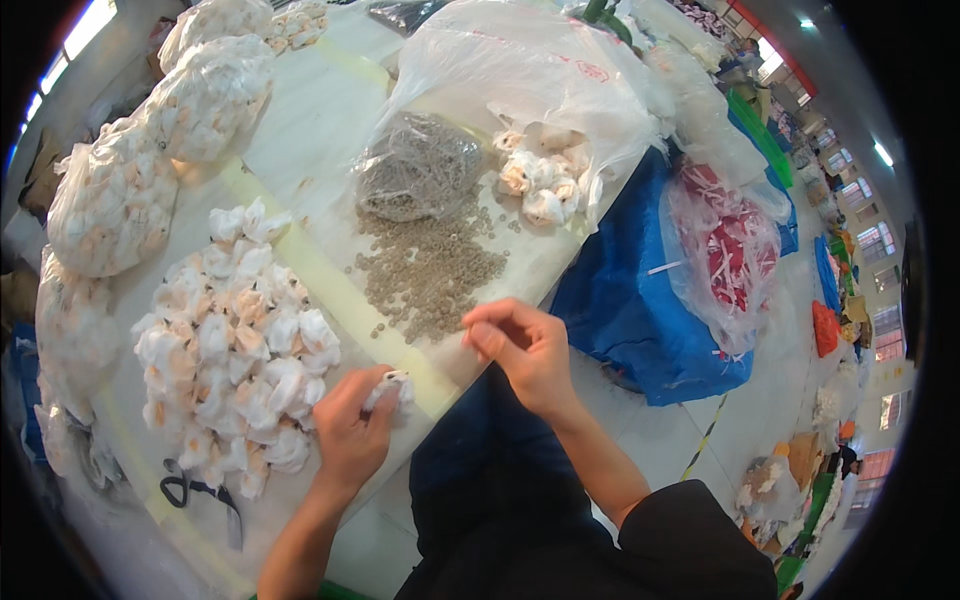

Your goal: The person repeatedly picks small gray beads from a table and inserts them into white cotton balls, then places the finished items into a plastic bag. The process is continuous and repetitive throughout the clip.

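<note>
My left hand [350,428] grips a small white plush piece [400,386] between thumb and fingers, near the table's front edge. To its right, my right hand [530,355] is raised with thumb and fingertips pinched together; whatever they hold is too small to make out. Just beyond it spreads a heap of small grey-brown ring-like pieces [430,272], spilling from a clear plastic bag [418,165] of the same. Left of my left hand lies a large pile of white and peach plush pieces [232,345]. More plush pieces [545,182] rest in the mouth of a clear plastic bag [500,50].
Stuffed clear bags of plush pieces [115,200] line the table's far left. A black-handled tool [205,490] lies below the pile. Off the table's right edge stand a blue sack [640,320] and a clear bag with red material [728,245]. Yellow tape [330,280] crosses the tabletop.
</note>
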Demonstrator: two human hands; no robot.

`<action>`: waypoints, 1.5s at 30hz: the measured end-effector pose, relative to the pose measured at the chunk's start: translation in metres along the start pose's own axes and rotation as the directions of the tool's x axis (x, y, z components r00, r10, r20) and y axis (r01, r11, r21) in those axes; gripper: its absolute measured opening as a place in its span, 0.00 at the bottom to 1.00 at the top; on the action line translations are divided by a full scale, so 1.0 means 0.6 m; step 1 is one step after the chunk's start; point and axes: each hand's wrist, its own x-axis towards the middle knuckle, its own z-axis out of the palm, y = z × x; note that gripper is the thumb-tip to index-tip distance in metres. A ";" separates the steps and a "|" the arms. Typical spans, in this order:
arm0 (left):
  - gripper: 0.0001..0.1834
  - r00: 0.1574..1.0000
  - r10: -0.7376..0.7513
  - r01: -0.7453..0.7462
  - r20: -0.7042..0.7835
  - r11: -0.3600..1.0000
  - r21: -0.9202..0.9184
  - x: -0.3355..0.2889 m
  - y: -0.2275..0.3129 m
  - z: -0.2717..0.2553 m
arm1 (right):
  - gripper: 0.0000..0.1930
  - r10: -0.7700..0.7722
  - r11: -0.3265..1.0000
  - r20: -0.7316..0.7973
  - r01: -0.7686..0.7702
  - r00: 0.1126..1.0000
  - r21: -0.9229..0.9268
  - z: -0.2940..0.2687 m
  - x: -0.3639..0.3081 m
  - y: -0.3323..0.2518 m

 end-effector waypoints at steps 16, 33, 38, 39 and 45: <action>0.10 0.985 0.167 -0.172 0.050 0.977 0.123 -0.001 0.018 0.008 | 0.08 0.077 0.977 0.223 -0.118 0.972 0.177 0.069 -0.052 0.021; 0.16 0.967 0.231 -0.249 0.103 0.944 0.217 -0.005 0.009 0.010 | 0.06 -0.205 0.838 0.268 0.310 0.941 -0.449 0.060 -0.037 0.008; 0.16 0.966 0.213 -0.241 0.144 0.944 0.223 -0.007 0.002 0.011 | 0.06 -0.178 0.832 0.319 0.315 0.931 -0.457 0.058 -0.030 0.012; 0.15 0.966 0.208 -0.239 0.155 0.945 0.224 -0.007 0.001 0.011 | 0.06 -0.189 0.828 0.323 0.328 0.927 -0.455 0.058 -0.030 0.014; 0.14 0.968 0.193 -0.224 0.162 0.954 0.198 -0.005 0.000 0.012 | 0.07 -0.234 0.808 0.370 0.391 0.899 -0.440 0.060 -0.021 0.025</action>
